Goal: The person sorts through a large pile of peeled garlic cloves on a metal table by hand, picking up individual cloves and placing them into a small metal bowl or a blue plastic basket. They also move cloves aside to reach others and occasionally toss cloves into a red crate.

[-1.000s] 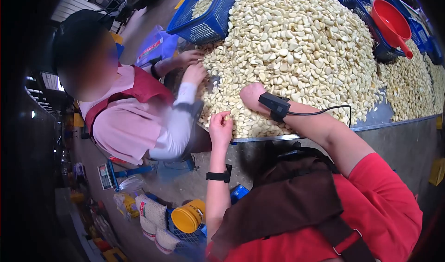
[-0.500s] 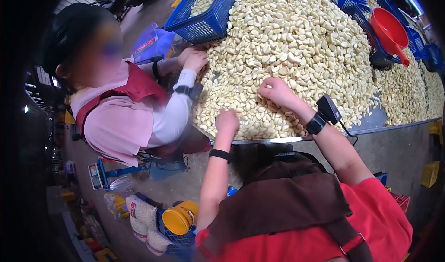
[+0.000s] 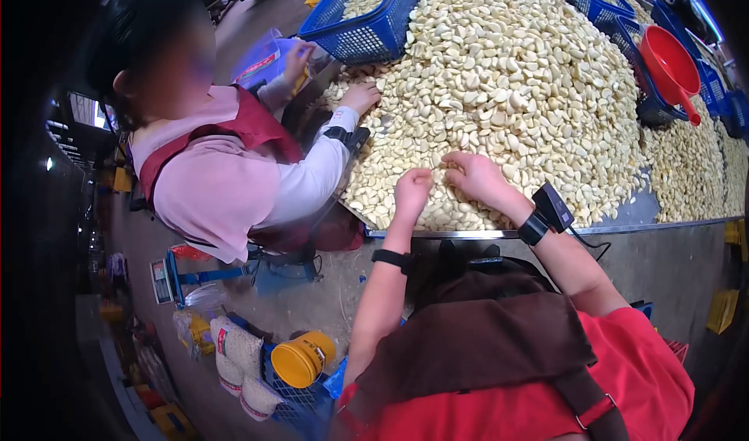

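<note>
Pale cream pieces that look like peeled garlic cloves (image 3: 499,74) lie in a large heap on a metal table. My left hand (image 3: 412,195) is over the near edge of the heap with its fingers curled together; whatever they may hold is hidden. Just to its right, my right hand (image 3: 480,181) hovers at the cloves with thumb and forefinger a little apart, and I make out nothing between them. The two hands almost meet at the fingertips. Each wrist wears a dark band.
On the left a co-worker (image 3: 211,176) reaches one hand into the heap's edge. A blue basket (image 3: 367,31) of cloves stands at the back left. A red scoop (image 3: 669,66) rests on a basket at right. Below are the table's metal edge (image 3: 491,234) and a yellow bucket (image 3: 300,359).
My left hand has moved up and right towards my right hand, whose fingers have loosened. The co-worker's one hand has lifted away from the heap. The view has shifted slightly.
</note>
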Motion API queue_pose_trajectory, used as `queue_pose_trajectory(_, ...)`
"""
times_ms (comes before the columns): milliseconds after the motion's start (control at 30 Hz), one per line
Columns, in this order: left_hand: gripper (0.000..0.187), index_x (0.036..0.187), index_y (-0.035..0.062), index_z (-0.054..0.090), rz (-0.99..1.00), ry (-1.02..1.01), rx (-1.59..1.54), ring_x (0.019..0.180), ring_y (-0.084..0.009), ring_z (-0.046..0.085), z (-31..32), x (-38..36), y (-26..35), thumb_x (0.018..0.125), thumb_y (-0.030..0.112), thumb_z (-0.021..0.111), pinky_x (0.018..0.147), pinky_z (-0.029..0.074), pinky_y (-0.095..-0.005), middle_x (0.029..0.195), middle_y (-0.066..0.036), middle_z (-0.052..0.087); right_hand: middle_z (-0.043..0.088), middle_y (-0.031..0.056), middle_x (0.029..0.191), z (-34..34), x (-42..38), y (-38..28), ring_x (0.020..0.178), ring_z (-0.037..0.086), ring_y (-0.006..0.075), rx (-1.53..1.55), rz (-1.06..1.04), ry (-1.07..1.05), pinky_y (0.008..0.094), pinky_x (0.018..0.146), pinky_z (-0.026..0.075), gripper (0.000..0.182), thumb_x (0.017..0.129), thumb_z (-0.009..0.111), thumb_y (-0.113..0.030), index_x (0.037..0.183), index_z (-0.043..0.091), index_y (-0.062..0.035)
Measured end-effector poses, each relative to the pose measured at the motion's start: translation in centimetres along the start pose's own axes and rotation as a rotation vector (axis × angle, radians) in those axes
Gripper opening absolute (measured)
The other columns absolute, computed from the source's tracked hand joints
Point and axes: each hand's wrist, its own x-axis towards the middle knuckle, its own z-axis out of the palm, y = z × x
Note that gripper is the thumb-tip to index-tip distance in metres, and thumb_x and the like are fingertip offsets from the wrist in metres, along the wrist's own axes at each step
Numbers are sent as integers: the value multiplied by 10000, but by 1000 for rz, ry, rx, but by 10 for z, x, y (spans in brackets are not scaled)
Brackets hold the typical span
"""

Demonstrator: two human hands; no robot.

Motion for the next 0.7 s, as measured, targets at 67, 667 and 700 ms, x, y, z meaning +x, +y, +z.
queue_pose_trajectory(67,237,1075,-7,565,-147,-50,-318,619,-62,532,-9,-29,59,843,39,584,485,419,-192,781,-12,588,660,185,814,11,2,6,758,641,339,-32,-225,20,420,704,506,311,834,541,-259,1104,636,-139)
queue_pose_trajectory(667,170,984,91,518,-131,-79,-674,599,-43,472,-3,-36,58,958,258,503,488,341,-176,784,14,538,585,183,674,19,15,-14,629,580,361,-100,-360,102,413,571,457,272,860,590,-261,765,543,-10)
queue_pose_trajectory(700,148,948,86,521,-91,15,-610,579,-43,464,-1,-36,62,955,234,510,487,345,-179,742,18,530,575,165,647,18,16,-13,599,578,320,7,-360,77,394,554,457,261,867,580,-244,763,538,-8)
